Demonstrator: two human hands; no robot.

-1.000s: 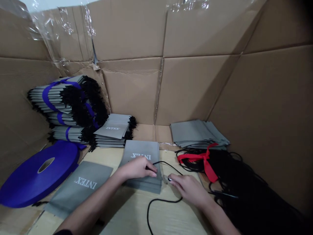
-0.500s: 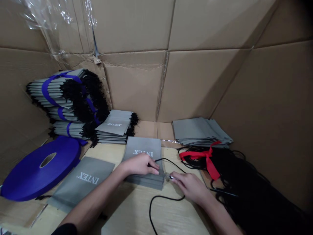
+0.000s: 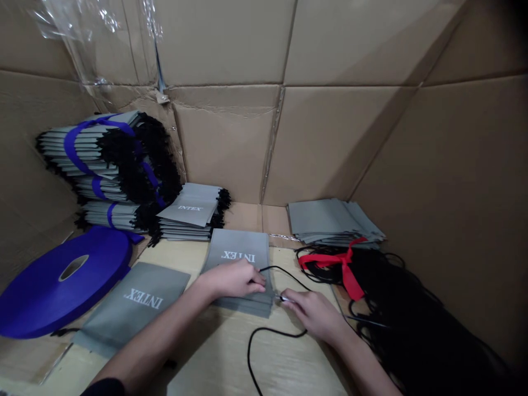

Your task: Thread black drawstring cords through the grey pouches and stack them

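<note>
My left hand (image 3: 241, 278) is closed on the black cord (image 3: 280, 268), above the near right part of a stack of grey INTEX pouches (image 3: 239, 242). To its right, my right hand (image 3: 307, 308) pinches a thin metal tool (image 3: 282, 298), whose tip is at the right edge of the stack. The cord arches between the two hands, and another length of it curves down from my right hand over the table. Small details at the tool's tip are too blurred to tell.
A blue ribbon roll (image 3: 94, 280), a single grey pouch (image 3: 136, 302) and strapped pouch bundles (image 3: 91, 148) stand left. Behind is another pouch pile (image 3: 190, 212). At right lie grey pouches (image 3: 330, 220) and black cords (image 3: 412, 324) with a red tie (image 3: 352, 275). Cardboard walls (image 3: 223, 148) surround the table.
The whole view has shifted slightly, moving the scene a little to the left. Both hands keep nearly the same pose at the stack.
</note>
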